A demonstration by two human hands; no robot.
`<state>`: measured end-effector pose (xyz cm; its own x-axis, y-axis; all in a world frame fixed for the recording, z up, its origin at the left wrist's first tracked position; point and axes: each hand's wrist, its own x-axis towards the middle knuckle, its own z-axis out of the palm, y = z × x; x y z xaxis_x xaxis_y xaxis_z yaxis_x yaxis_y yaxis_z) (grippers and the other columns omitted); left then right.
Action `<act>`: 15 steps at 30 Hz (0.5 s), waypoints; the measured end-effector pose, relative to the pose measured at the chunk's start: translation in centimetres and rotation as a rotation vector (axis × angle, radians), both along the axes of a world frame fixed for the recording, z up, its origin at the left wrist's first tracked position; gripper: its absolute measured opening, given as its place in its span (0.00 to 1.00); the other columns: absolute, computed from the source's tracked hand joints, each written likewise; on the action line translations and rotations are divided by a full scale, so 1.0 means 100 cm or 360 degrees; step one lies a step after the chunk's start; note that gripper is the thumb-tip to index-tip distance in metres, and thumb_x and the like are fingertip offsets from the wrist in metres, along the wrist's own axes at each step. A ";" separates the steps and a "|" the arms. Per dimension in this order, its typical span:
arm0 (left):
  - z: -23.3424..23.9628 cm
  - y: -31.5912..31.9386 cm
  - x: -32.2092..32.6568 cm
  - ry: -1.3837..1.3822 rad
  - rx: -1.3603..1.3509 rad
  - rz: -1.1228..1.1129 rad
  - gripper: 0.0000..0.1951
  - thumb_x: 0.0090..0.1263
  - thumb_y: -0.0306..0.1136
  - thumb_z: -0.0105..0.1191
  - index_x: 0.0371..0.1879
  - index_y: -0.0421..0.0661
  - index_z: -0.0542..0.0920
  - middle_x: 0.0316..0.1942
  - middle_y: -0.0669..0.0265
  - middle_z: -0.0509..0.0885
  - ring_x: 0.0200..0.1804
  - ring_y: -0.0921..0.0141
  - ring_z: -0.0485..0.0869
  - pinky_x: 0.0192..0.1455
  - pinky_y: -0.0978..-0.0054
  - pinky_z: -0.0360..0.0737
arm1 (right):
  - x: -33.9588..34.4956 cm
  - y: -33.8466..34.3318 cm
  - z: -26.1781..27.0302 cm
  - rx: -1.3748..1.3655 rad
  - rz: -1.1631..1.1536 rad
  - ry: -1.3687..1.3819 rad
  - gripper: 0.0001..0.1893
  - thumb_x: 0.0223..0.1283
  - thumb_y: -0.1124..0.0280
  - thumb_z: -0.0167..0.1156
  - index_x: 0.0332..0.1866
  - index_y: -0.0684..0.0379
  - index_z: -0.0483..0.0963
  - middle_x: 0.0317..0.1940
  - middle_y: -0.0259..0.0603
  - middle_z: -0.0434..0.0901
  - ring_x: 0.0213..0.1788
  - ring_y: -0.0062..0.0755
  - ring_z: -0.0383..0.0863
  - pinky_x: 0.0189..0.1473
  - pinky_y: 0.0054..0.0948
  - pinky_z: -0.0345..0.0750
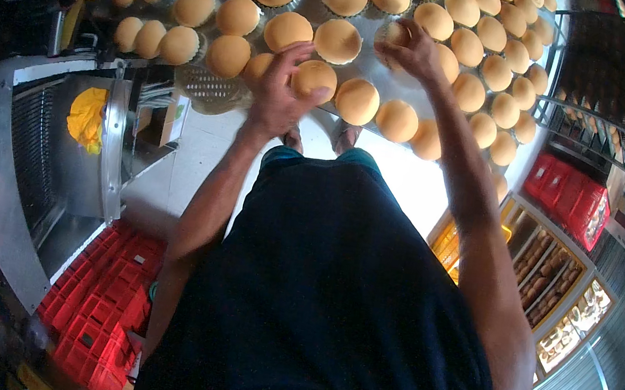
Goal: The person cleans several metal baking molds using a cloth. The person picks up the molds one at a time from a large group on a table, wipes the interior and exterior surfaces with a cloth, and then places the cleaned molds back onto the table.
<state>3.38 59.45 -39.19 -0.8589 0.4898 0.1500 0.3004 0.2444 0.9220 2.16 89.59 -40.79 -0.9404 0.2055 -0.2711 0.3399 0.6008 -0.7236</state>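
Round golden-brown buns in pleated paper cups cover a metal tabletop before me. In my right hand is a tilted bun, its pleated side showing; the fingers are closed around its edge. My left hand is at the near edge of the table, thumb and fingers spread around another bun. Whether it grips that bun or only hovers by it, I cannot tell. Part of a further bun is hidden behind the left hand. Bare metal shows between the two hands.
A perforated scoop-like piece sits at the table's near left edge. Red crates stand low on the left, beside a metal cabinet with a yellow cloth. At right are a yellow crate and racks of baked goods.
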 end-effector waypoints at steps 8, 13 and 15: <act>0.008 0.082 0.001 -0.0741 0.0288 -0.0525 0.52 0.50 0.38 0.81 0.75 0.49 0.62 0.61 0.60 0.75 0.61 0.65 0.77 0.65 0.64 0.79 | 0.084 -0.034 0.038 -0.1813 -0.0120 -0.0099 0.40 0.61 0.55 0.71 0.73 0.64 0.63 0.62 0.46 0.75 0.63 0.38 0.77 0.63 0.36 0.77; 0.008 0.087 0.016 -0.0562 0.0053 -0.0430 0.50 0.48 0.42 0.82 0.71 0.45 0.65 0.60 0.58 0.76 0.60 0.66 0.78 0.64 0.66 0.78 | 0.101 -0.032 0.024 -0.2026 -0.0243 -0.0130 0.41 0.58 0.55 0.73 0.72 0.64 0.64 0.62 0.47 0.74 0.64 0.40 0.76 0.66 0.40 0.76; 0.006 0.085 0.021 -0.0452 -0.0002 -0.0397 0.51 0.48 0.42 0.82 0.70 0.43 0.65 0.60 0.58 0.76 0.60 0.65 0.78 0.64 0.66 0.78 | 0.098 -0.032 0.020 -0.2066 -0.0249 -0.0158 0.41 0.58 0.56 0.73 0.72 0.64 0.64 0.62 0.47 0.74 0.64 0.39 0.76 0.67 0.40 0.74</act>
<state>5.45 67.95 -38.59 -0.7204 0.6891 -0.0779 0.0829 0.1970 0.9769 11.97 86.34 -38.76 -0.8952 -0.1516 -0.4191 0.4271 -0.5606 -0.7094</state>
